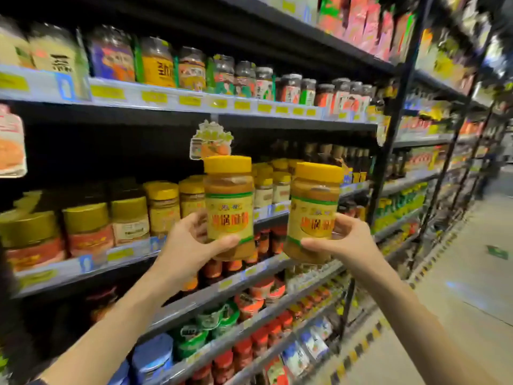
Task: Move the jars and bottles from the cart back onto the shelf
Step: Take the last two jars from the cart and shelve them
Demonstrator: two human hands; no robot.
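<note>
Supermarket shelving of dark metal runs along the left and recedes to the right beside a pale floor (472, 287).

Head view: the left hand (188, 245) grips a yellow-lidded jar (229, 201) by its lower half, thumb across the front of the label and fingers behind. The right hand (347, 240) holds a second, matching jar (315, 209) the same way, tilted slightly to the left. Both jars are in the air, near each other but apart, in front of the middle shelf (130, 252). On that shelf stands a row of similar yellow-lidded jars (162, 207). A paper tag (211, 140) hangs just above the left jar. Blurred jars (191, 69) line the shelf above.
</note>
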